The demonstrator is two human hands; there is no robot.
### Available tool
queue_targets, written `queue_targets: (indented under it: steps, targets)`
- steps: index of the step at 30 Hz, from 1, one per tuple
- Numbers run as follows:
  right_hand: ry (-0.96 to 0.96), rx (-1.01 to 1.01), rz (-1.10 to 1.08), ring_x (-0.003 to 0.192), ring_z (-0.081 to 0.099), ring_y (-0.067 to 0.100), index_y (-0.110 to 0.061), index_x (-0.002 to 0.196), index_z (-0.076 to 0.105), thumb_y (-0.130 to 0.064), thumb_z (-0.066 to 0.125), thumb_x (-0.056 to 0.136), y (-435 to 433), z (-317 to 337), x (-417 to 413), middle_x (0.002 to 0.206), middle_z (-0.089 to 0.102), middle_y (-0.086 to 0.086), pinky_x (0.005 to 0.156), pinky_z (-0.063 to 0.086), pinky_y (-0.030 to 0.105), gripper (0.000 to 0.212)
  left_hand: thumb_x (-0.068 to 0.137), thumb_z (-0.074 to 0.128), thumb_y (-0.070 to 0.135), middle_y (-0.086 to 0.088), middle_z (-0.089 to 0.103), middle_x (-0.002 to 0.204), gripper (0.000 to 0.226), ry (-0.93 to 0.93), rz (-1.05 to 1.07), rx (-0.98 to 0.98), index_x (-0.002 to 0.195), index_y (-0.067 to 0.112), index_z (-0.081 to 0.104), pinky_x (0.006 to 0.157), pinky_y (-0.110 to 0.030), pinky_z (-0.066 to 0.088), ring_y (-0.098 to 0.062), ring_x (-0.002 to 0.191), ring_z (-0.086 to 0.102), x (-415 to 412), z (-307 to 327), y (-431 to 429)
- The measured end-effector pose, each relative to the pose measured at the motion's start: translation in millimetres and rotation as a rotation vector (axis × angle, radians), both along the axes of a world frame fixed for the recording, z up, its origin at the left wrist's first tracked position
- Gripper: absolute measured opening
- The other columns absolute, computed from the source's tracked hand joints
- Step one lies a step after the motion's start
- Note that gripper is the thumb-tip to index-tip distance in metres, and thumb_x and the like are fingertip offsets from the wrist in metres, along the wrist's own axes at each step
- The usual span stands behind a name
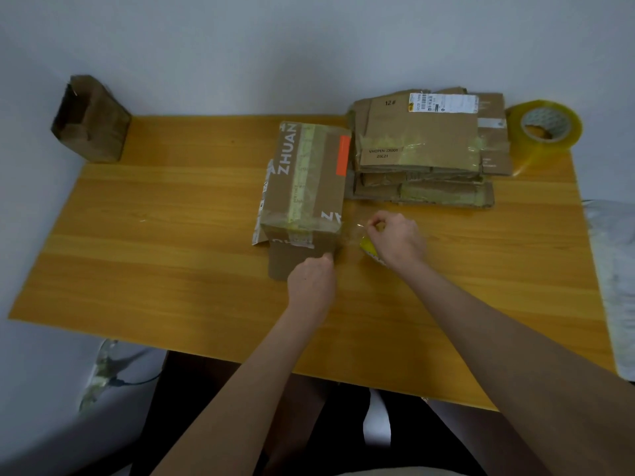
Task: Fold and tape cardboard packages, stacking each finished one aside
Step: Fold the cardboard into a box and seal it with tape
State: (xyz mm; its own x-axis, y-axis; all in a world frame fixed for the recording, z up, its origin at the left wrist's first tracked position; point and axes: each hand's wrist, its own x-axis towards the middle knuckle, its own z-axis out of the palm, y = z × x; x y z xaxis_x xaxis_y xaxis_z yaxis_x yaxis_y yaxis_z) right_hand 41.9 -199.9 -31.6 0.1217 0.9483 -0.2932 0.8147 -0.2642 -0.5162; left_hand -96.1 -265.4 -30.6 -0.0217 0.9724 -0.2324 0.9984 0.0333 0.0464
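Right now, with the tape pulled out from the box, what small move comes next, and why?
Likely tear the tape strip free near the right hand: it stretches from the near corner of the box, where the left hand rests, and the top seam already looks taped.

a table (171,252) in warm orange-yellow wood grain, banded lighter and darker, against a pale grey-blue wall (309,46). the box (305,173) is brown cardboard with white block lettering, an orange-red rectangle and pale yellow-green bands of tape, and the strip of tape (354,231) at its corner is clear and glossy. the stack of flat cardboard (419,146) is the same brown with black print and a white label, the tape roll (546,127) translucent yellow round a white, grey-patterned core, the paper bag (91,120) dark brown.
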Motion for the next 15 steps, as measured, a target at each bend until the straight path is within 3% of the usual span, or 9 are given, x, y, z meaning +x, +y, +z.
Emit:
queue_targets:
  steps: [4,8,10,12,15]
  targets:
    - [0.137,0.004,-0.084,0.050,0.045,0.011,-0.029,0.091,0.062,-0.034,0.055,0.096,1,-1,13,0.067,0.056,-0.005,0.043,0.030,0.022,0.010,0.100,0.039,0.012,-0.002,0.063,0.084,0.021,0.034,-0.081,-0.067,0.118,0.014,0.050,0.050,-0.029,0.034,-0.020,0.063,0.049,-1,-18,-13]
    - [0.306,0.009,-0.187,0.069,0.054,0.016,-0.024,0.086,0.063,-0.032,0.062,0.091,-1,-8,26,0.084,0.062,-0.001,0.061,0.043,0.031,0.010,0.098,0.042,0.010,-0.005,0.062,0.103,0.021,-0.017,-0.103,-0.125,0.117,0.015,0.049,0.064,-0.031,0.037,-0.024,0.092,0.058,2,-42,-13]
    - [0.338,0.010,-0.217,0.080,0.056,0.017,-0.022,0.090,0.065,-0.031,0.063,0.091,-3,-11,31,0.087,0.061,0.000,0.070,0.046,0.034,0.009,0.097,0.044,0.009,-0.005,0.059,0.109,0.022,-0.079,-0.120,-0.131,0.117,0.016,0.052,0.069,-0.033,0.043,-0.025,0.097,0.058,7,-48,-8]
    - [0.349,0.033,-0.240,0.082,0.054,0.017,-0.022,0.091,0.065,-0.030,0.062,0.091,-6,-12,36,0.087,0.061,0.001,0.070,0.042,0.032,0.009,0.096,0.050,0.011,-0.005,0.060,0.104,0.019,-0.204,-0.163,0.040,0.112,0.014,0.060,0.069,-0.033,0.046,-0.025,0.092,0.060,17,-42,0]
    - [0.400,0.091,-0.251,0.081,0.055,0.019,-0.021,0.089,0.063,-0.026,0.060,0.092,-13,-9,45,0.085,0.062,0.003,0.071,0.042,0.033,0.007,0.090,0.059,0.015,-0.001,0.062,0.086,0.009,-0.521,-0.167,0.503,0.093,0.012,0.066,0.059,-0.020,0.041,-0.014,0.073,0.059,38,-13,17]
